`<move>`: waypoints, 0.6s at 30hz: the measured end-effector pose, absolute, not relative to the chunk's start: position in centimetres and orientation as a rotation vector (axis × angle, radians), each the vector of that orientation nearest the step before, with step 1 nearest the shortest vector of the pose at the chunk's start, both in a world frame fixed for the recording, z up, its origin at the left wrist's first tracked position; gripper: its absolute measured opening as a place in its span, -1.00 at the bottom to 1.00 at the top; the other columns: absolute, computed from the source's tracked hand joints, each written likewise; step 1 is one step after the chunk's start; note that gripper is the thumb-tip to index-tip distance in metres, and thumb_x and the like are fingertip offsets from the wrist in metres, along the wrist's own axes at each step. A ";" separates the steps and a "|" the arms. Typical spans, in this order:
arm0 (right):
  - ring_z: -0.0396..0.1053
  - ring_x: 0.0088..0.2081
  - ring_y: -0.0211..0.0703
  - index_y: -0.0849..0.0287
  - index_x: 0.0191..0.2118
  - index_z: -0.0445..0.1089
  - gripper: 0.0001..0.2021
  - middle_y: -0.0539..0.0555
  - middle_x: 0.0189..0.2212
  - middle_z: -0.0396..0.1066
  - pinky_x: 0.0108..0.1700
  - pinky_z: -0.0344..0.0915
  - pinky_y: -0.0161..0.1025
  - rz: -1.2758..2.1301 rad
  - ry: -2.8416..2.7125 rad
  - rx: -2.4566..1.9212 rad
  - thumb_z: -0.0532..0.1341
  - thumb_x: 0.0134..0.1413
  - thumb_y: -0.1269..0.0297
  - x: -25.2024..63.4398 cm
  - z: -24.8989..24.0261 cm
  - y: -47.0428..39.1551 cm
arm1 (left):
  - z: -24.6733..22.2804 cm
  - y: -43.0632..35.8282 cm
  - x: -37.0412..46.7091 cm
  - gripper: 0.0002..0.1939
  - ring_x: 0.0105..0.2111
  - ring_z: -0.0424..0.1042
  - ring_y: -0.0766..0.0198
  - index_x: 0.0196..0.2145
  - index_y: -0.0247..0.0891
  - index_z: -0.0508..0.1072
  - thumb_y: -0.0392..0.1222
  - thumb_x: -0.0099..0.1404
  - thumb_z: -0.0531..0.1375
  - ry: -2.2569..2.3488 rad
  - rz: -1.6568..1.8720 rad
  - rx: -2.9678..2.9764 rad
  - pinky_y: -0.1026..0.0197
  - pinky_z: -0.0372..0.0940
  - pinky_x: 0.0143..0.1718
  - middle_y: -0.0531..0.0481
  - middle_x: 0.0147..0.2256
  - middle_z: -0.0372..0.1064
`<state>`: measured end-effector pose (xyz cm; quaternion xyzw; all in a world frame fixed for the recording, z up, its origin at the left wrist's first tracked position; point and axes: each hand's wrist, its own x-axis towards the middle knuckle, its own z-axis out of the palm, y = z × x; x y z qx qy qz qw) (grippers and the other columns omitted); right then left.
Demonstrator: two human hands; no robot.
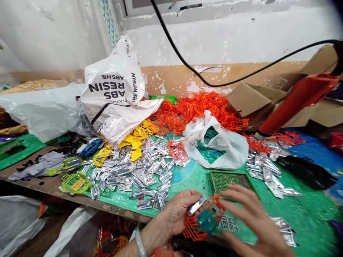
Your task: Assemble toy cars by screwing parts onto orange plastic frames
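Observation:
My left hand [179, 210], with a pale bangle [140, 243] at the wrist, is closed around an orange plastic lattice frame [191, 228]. A shiny silver piece [197, 206] is pinched at its thumb, and a clear teal plastic part [207, 220] sits within the frame. Beside the frame's right side is my right hand [248, 217], slightly blurred, its fingers spread apart and holding nothing I can see. To the left, many silver pieces [136, 176] lie scattered over the green tabletop [187, 178]. A white plastic bag [233, 150] ahead holds teal parts [210, 148].
A pile of orange lattice frames [198, 110] stands behind the bag. Nearby are yellow parts [135, 139], a large ABS resin sack [112, 89], a green mesh tray [227, 180], more silver pieces [268, 175] and cardboard boxes [252, 98]. A red post [294, 101] leans at right; a black cable [184, 62] hangs overhead.

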<state>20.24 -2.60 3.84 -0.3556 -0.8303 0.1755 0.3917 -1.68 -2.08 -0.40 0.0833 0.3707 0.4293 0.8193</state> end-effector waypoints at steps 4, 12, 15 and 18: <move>0.14 0.26 0.21 -0.01 0.11 0.37 -0.39 0.09 0.18 0.34 0.15 0.27 0.18 0.442 -2.498 -0.869 0.22 -0.14 0.54 16.5 3.8 -2.5 | -0.1 -1.8 -1.3 -0.85 -0.54 0.37 0.37 -0.46 -0.34 0.51 -0.31 0.01 0.41 0.787 0.876 0.202 0.31 0.27 -0.45 0.04 -0.51 0.43; 0.41 0.01 0.06 0.14 0.06 0.33 -0.54 0.22 0.08 0.40 -0.02 0.42 0.01 0.522 -2.427 -0.971 0.26 -0.02 0.43 17.5 2.1 -2.6 | -0.5 -1.0 -1.4 -0.85 -0.45 0.47 0.27 -0.34 -0.38 0.55 -0.21 0.17 0.32 0.709 0.720 0.169 0.25 0.30 -0.33 -0.07 -0.41 0.52; 0.43 0.00 0.04 0.20 0.11 0.25 -0.53 0.28 0.04 0.40 -0.05 0.46 -0.07 0.341 -2.248 -0.999 0.24 0.05 0.36 18.4 0.0 -2.7 | -0.2 -0.7 -1.8 -0.58 -0.32 0.51 0.18 -0.13 -0.37 0.51 0.07 0.28 0.21 0.587 0.754 0.165 0.16 0.32 -0.21 -0.16 -0.23 0.54; 0.46 -0.01 -0.02 0.19 0.13 0.23 -0.54 0.26 0.03 0.38 -0.04 0.48 -0.19 0.325 -2.143 -1.093 0.25 0.10 0.28 19.0 -1.3 -2.7 | 0.3 -0.8 -1.9 -0.42 -0.15 0.48 0.11 0.01 -0.36 0.45 0.15 0.21 0.26 0.477 0.817 0.207 0.11 0.29 -0.08 -0.23 -0.09 0.51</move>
